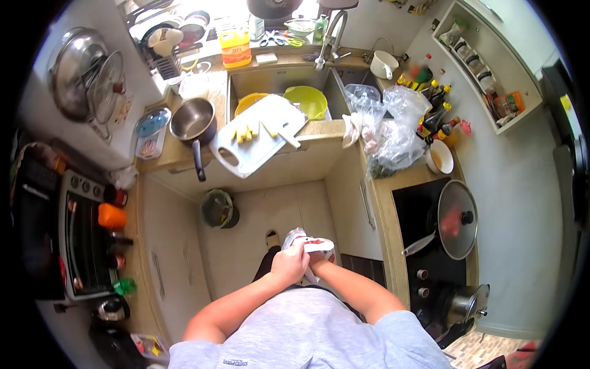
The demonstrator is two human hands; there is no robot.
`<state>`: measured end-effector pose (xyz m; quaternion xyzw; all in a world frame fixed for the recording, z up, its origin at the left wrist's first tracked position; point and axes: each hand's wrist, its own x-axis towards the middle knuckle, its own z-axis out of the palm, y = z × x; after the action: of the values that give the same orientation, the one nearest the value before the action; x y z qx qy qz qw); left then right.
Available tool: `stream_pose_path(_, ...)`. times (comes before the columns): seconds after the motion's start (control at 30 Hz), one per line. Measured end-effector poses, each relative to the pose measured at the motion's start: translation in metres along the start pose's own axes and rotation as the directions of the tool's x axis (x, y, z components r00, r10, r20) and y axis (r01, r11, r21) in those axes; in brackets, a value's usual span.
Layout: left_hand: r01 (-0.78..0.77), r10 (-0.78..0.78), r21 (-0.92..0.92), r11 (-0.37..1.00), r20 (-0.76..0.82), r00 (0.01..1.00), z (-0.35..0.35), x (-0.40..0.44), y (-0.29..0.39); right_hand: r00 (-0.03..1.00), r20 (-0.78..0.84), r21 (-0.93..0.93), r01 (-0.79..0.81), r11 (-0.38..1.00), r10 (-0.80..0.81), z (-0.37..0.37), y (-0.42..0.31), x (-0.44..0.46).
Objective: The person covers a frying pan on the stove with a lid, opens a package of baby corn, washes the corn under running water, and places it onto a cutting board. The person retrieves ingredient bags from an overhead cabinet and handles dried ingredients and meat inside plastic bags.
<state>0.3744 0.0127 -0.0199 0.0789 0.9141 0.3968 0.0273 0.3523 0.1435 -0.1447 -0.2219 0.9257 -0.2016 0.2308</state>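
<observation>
Red-and-white plastic packet (318,245) is held at waist height, close to the torso, above the tiled floor; prob. kept there so both hands can work it w/o a support. Left grip (290,265) is clenched on its near-left edge. Right grip (318,261) goes in under it, fingers hidden by the plastic, so can't tell if they grasp or just prop it from below.

Far side: white cutting board (260,155) bridges the sink's near rim, handle end overhanging (prob. b/c the surface (388,212) has little room). On it, yellow strips (244,132) sit left of what looks like a pale-handled knife (289,136), prob. parked there to stay w/ the cut pieces. Saucepan (193,119) stands just left, its handle pointing near. Right: lidded frying pan (457,221) on the cooktop, reddish food showing thru the glass; the lid prob. guards vs. splatter. Trash can (208,195) stands on the floor, left of and farther than the packet.
</observation>
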Motion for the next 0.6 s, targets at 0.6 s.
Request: stream_pose_path(0.6, 0.21, -0.173, -0.17, 0.963, 0.206, 0.963, -0.054, 0.17, -0.08, 0.976, -0.199, 0.273, -0.029, 0.962, 0.086, -0.182, -0.026, 0.088)
